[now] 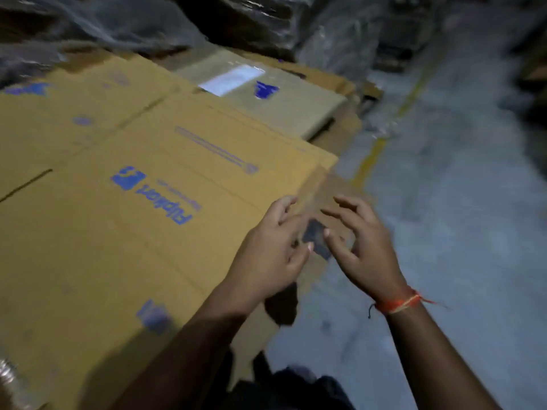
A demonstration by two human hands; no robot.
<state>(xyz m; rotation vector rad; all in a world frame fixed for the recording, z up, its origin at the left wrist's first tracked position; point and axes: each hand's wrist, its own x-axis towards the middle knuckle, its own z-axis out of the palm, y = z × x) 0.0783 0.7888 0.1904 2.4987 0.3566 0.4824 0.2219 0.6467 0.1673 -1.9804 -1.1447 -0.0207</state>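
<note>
Brown corrugated board, head view. A flattened carton (142, 232) with a blue printed logo lies topmost on a stack of like sheets. Its right-hand edge runs beside the grey floor (458, 217), where a yellow line (373, 155) is painted. A paler carton (281, 105) lies farther back, below plastic-wrapped bundles (133, 22).

The step in hand appears to be the reach for the carton's near right edge, before any grasp. The next move would call for fingers over that edge and thumbs beneath it, so that the sheet can be lifted or slid off the stack.

The left hand (272, 250) and the right hand (367, 247) are close together above that edge, either side of a dark blue patch (315, 235). Fingers are spread and loosely curved, and neither hand holds anything. Motion blur hides whether any fingertip touches the board. A red thread (399, 303) circles the right wrist.
</note>
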